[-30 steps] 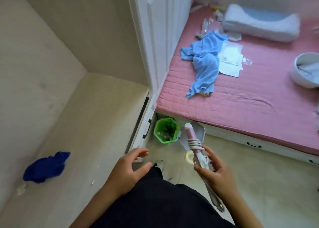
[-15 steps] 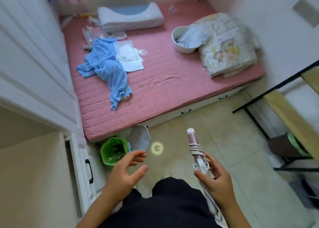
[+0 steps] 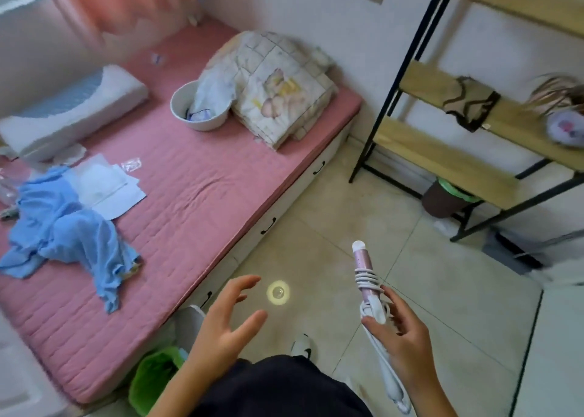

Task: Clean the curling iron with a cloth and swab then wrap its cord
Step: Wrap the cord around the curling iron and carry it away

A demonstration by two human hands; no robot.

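**A:** Where is the curling iron (image 3: 363, 266) at this point?

**B:** It is in the right hand (image 3: 401, 331), near and right of centre. It stands upright over the tiled floor (image 3: 316, 227) with its tip pointing far. Thumb and fingers curl round its white lower part, just below the pink barrel.

**A:** And the cord?

**B:** A few white loops of cord (image 3: 366, 279) sit tight around the barrel, just above the fingers. A white length runs down past the wrist, and I cannot tell whether that is handle or loose cord.

**A:** What about the other hand?

**B:** The left hand (image 3: 227, 318) hovers near, left of the iron and apart from it. Its fingers are spread and it holds nothing.

**A:** So which step is this, by your reading?

**B:** I'd judge the wrapping is nearly done. To finish well, bring the left hand across and take up any slack. Lay each turn snug beside the last rather than over it, then tuck the end under a loop so it can't spring off. The right hand should grip the handle only, leaving the barrel free for turns.

**A:** Is there anything to watch?

**B:** Pulling hard where cord meets handle could strain it. The blue cloth (image 3: 63, 233) lies far left on the pink bed (image 3: 196, 195), well apart, so I'd guess the wiping is finished.
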